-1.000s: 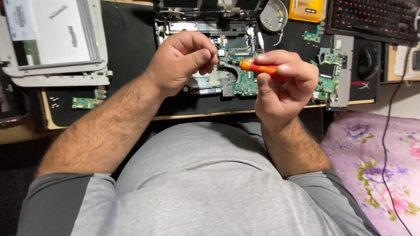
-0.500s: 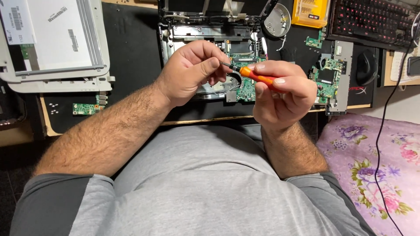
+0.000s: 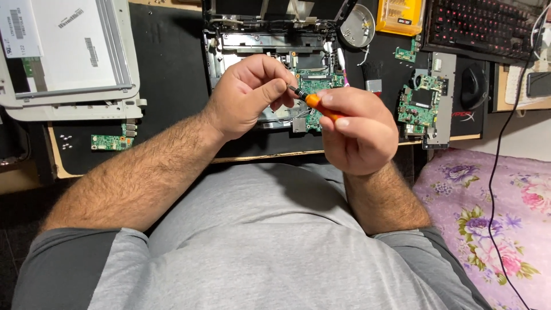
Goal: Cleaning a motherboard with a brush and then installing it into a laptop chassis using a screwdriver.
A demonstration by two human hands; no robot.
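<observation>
From my remote view, the orange-handled screwdriver [image 3: 319, 105] was a short tool with a black collar and a dark tip, held level just above the green circuit board [image 3: 314, 86] inside the opened laptop chassis [image 3: 229, 43]. My right hand [image 3: 359, 131] had its fingers curled snugly round the orange handle, while my left hand [image 3: 248, 95] had its thumb and forefinger pinched narrowly at the tip; whether something tiny sat between them I could not tell. Both hands covered the lower middle of the chassis and hid most of the board beneath. To the left lay a detached screen panel in a pale frame [image 3: 69, 63] and a small green board [image 3: 110, 140] on the black mat [image 3: 172, 69]. To the right sat a second circuit board on a metal bracket [image 3: 423, 103], a round silver part [image 3: 357, 26], a yellow bit case [image 3: 400, 16], a computer mouse [image 3: 474, 86] and a keyboard with red-lit keys [image 3: 482, 26]. A flowered cloth [image 3: 488, 224] covered the lower right. Compared with the frame half a second earlier, the screwdriver tip had drawn closer into the left fingertips, and the hands were otherwise little moved.
</observation>
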